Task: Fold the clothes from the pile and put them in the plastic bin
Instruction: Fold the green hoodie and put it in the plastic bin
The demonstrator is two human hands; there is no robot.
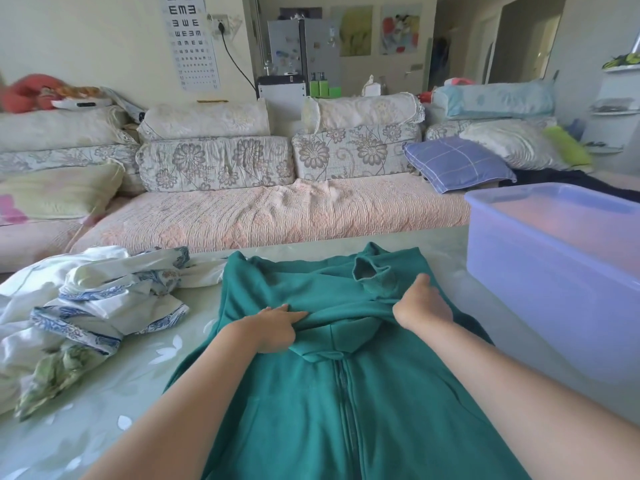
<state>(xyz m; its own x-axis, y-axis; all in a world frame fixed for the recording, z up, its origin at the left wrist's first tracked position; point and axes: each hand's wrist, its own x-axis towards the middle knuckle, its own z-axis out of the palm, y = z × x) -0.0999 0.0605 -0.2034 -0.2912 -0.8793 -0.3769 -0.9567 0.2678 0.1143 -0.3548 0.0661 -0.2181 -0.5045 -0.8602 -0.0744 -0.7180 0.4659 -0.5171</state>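
Behind the surface [104, 393] stood a long sofa [277, 209] with flowery cushions, and a blue pillow [457, 162] lay at its right end. An eye chart [190, 39] hung on the wall above it. On the surface, which had a pale green cloth with white flowers, a green hoodie [311, 427] lay spread out right in front of the person, with its zip [343, 393] running down the middle. The top part of the hoodie was bunched into a thick fold across the middle. The left hand [273, 329] held the left side of that fold, with its fingers [294, 315] curled and pinching the cloth. The right hand [424, 308] held the right side of the fold, just beside a sleeve cuff [375, 275]. Its thumb stuck up, and its other fingers were tucked into the cloth, so I could not see them well. To the left of the hoodie, a pile [86, 306] of white and blue clothes lay crumpled on the surface, touching the hoodie's edge. To the right stood the plastic bin [554, 271], pale blue and see-through, near the hoodie but apart from it.
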